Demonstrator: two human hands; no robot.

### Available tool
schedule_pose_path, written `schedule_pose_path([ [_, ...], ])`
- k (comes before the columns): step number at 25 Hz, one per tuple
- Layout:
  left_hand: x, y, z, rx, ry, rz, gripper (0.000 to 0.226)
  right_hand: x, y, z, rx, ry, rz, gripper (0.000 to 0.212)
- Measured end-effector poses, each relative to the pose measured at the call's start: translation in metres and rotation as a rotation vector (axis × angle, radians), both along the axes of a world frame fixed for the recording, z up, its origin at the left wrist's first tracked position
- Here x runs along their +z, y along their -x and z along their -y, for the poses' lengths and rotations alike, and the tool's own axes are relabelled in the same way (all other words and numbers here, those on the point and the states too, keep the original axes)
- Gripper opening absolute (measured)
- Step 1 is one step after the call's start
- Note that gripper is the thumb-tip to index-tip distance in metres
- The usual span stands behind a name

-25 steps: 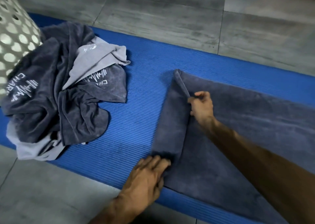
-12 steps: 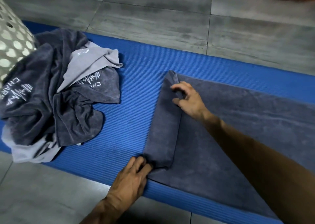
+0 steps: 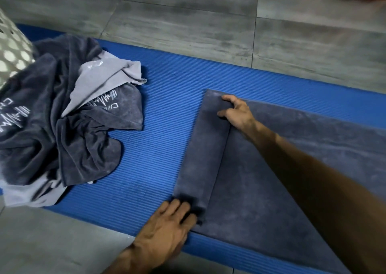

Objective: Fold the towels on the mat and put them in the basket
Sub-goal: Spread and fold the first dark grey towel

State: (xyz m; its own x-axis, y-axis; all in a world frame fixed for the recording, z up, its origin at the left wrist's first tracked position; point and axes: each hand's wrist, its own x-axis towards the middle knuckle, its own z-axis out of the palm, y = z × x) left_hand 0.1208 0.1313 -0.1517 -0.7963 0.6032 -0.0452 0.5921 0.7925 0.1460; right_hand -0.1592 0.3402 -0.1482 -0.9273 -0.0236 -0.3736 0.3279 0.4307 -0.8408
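While the towel (image 3: 282,179) lies flat on the mat (image 3: 167,148), its left end is turned over into a narrow strip running away from the person. Left hand (image 3: 167,230) presses the strip's near corner, fingers flat and nearly straight; right hand (image 3: 237,112) rests spread on the far corner — neither grips. Remaining length extends rightward, so the next fold likely goes that way. Towel: dark grey, napped, limp. Mat: blue, ribbed. Left of the towel — crumpled pile (image 3: 62,127), perforated basket (image 3: 12,50).

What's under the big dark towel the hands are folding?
The dark towel lies on the blue mat, which shows around it. The mat beneath the towel is covered.
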Motion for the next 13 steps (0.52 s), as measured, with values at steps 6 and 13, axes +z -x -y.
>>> schedule_pose_path([
  [6, -0.002, 0.005, -0.001, -0.125, -0.021, 0.091, 0.026, -0.001, 0.011, -0.004, 0.164, -0.124, -0.024, 0.066],
  [13, -0.004, 0.031, -0.018, 0.103, -0.035, 0.116, 0.052, 0.014, -0.031, 0.01, 0.112, -0.63, -0.529, 0.055],
])
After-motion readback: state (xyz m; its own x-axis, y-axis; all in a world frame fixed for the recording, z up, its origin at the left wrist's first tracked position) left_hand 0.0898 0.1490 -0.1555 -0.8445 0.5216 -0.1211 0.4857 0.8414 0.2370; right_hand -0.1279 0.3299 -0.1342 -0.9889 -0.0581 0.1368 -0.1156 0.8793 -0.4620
